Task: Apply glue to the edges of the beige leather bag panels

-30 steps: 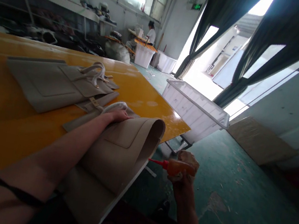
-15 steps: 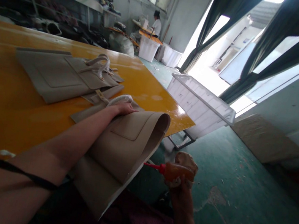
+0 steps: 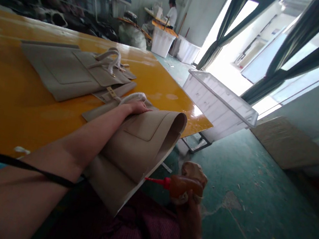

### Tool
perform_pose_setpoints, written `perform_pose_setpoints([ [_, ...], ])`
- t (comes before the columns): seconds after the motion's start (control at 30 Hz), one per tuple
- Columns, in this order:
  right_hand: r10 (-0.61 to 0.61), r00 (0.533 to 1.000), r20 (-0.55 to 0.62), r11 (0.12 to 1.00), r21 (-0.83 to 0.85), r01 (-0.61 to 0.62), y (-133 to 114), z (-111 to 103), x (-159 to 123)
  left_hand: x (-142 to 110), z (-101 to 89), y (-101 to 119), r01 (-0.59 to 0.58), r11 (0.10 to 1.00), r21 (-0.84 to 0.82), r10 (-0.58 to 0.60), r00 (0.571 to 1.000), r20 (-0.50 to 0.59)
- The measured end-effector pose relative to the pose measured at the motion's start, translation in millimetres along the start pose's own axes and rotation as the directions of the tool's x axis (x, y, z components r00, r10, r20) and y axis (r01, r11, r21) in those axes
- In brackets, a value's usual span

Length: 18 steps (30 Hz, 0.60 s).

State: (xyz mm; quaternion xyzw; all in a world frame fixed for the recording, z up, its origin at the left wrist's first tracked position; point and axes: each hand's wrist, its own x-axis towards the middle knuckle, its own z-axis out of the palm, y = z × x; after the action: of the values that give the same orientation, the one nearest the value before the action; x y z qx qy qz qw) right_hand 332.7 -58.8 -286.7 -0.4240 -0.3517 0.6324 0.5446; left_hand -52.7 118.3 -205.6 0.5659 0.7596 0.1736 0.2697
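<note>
Bag pieces: two, both beige leather. One is the curled bag panel (image 3: 138, 149) with a stitched pocket, the other the flat bag panel (image 3: 59, 69) with a looped handle (image 3: 108, 59) and a buckled strap (image 3: 111, 93).
Bottle: one orange glue bottle (image 3: 181, 187) with a red nozzle (image 3: 156, 181).
Containers: three white plastic crates. The nearest crate (image 3: 219, 107) sits at 2 o'clock from the curled panel, two more far off at 12 o'clock.
Left arm: stretched across the yellow table (image 3: 23, 120) toward 1 o'clock.
Left hand (image 3: 136, 108): lies on top of the curled panel; fingers (image 3: 144, 109) draped over it, and I cannot tell if they grip.
Right hand (image 3: 189, 211): low at 4 o'clock from the panel, fingers clenched round the bottle and a crumpled tan rag (image 3: 195, 171).
Task thing: curled panel at the table's near edge, overhanging it, under the left hand.
Other person: one co-worker (image 3: 171, 16) at a far bench, 12 o'clock.
Change: the room sits higher in view; the bottle has dropped slightly, its nozzle just beside the panel's edge.
</note>
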Motion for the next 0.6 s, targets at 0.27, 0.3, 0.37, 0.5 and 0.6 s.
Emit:
perform_pose_setpoints([
  [0.27,0.157,0.986,-0.048,0.970,0.195,-0.145,6.7,3.8,-27.1,-5.5,-2.3,2.8,-0.001,1.000,0.002,0.001,1.000,-0.004],
  [0.3,0.181,0.982,-0.052,0.965,0.200,-0.167,7.7,3.3,-29.4,-5.3,-2.1,2.8,-0.003,1.000,0.007,0.003,1.000,-0.008],
  [0.37,0.225,0.971,-0.077,0.954,0.220,-0.203,8.1,4.6,-34.8,-3.9,-1.1,2.0,-0.009,1.000,0.010,0.010,1.000,-0.014],
  [0.5,0.260,0.955,-0.142,0.943,0.250,-0.220,4.2,15.5,-49.0,-1.5,1.1,0.3,-0.013,1.000,0.006,0.013,1.000,-0.024],
  [0.6,0.286,0.944,-0.164,0.939,0.245,-0.242,3.1,22.3,-59.5,-2.7,1.4,1.5,-0.007,1.000,-0.001,0.007,1.000,-0.025],
])
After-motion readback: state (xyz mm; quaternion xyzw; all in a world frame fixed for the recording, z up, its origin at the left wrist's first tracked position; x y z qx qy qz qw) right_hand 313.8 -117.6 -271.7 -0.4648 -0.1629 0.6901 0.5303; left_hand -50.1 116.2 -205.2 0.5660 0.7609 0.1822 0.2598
